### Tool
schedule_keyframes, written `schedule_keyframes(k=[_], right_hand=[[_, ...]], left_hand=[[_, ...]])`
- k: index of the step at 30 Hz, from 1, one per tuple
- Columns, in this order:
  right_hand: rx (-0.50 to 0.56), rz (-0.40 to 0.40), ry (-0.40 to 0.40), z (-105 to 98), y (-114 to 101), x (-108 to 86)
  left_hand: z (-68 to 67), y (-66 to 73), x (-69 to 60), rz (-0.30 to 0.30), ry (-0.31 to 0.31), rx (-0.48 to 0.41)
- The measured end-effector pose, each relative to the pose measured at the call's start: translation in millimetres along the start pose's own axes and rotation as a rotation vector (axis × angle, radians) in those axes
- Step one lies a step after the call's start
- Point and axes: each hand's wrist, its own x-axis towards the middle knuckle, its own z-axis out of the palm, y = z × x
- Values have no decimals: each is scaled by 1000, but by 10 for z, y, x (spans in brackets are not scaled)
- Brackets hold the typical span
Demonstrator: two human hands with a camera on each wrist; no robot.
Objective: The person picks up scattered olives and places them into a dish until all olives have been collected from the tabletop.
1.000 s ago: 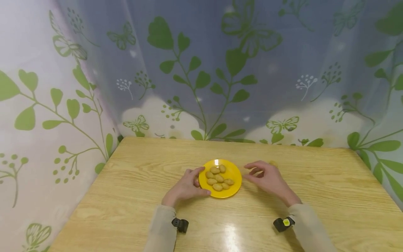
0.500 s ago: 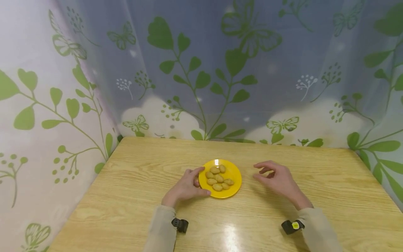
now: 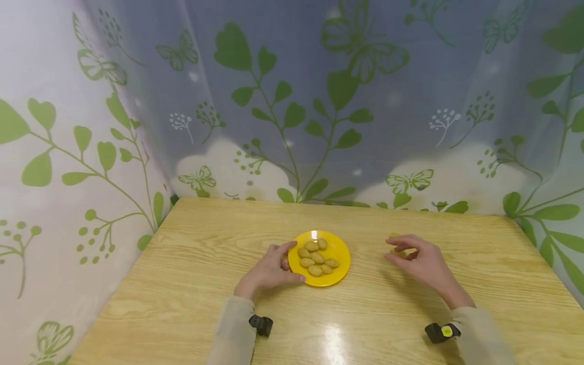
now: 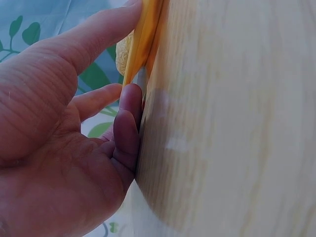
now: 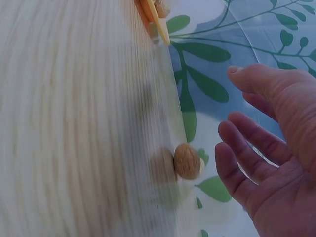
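Note:
A yellow plate [image 3: 338, 274] stands on the wooden table and bears several tan walnuts [image 3: 317, 258]. My left hand [image 3: 269, 271] holds the plate by its left side, thumb on the near rim and a finger at the far rim. The left wrist view shows the thumb on the plate [image 4: 143, 39] and lower fingers against the table. Right of the plate, my right hand [image 3: 422, 258] hovers with loosely bent, parted fingers and holds nothing. A single walnut [image 5: 187, 161] lies on the table beyond its fingertips, apart from them; the hand mostly hides it in the head view.
The wooden table [image 3: 205, 228] reaches back to a patterned curtain [image 3: 292, 101] with leaves and butterflies. Another curtain side [image 3: 68, 203] hangs along the left. Each wrist wears a small black camera, such as the left one [image 3: 261, 325].
My right hand has moved right, away from the plate, toward the single walnut, which it now largely covers in the head view. The left hand and plate have stayed put.

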Motion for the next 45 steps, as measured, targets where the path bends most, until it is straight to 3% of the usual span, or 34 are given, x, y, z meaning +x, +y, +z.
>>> schedule_keyframes(k=[6, 23, 39, 45], right_hand=[[-3, -7, 35, -81, 49, -30], [-64, 30, 6, -169, 376, -27], [-127, 62, -134, -208, 444, 83], [-153, 54, -150, -184, 488, 110]], left_hand=[[8, -2, 3, -5, 1, -7], [-5, 16, -7, 5, 2, -13], [4, 1, 1, -11, 6, -25], [7, 7, -1, -14, 3, -20]])
